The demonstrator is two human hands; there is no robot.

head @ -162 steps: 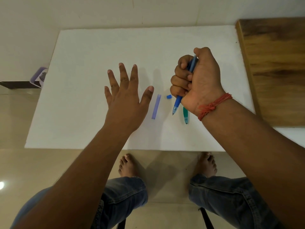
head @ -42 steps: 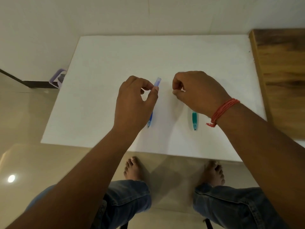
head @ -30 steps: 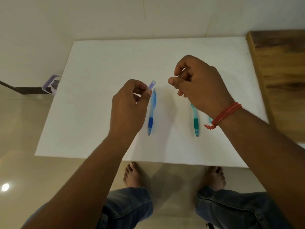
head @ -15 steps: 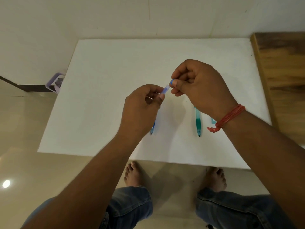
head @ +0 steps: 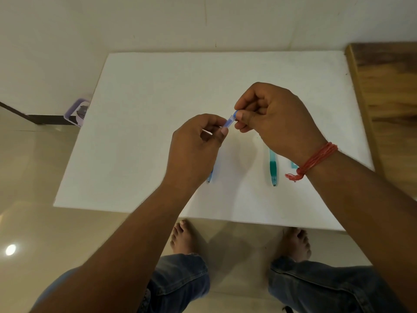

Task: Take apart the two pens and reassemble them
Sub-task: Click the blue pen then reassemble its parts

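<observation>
Above the middle of the white table, the left hand pinches a pale blue pen tube between thumb and fingers, and the right hand pinches a small blue cap against the tube's upper end. On the table the blue pen lies mostly hidden under the left hand, the green pen lies just below the right hand, and a small green piece lies beside the right wrist. No writing can be read on any of them.
</observation>
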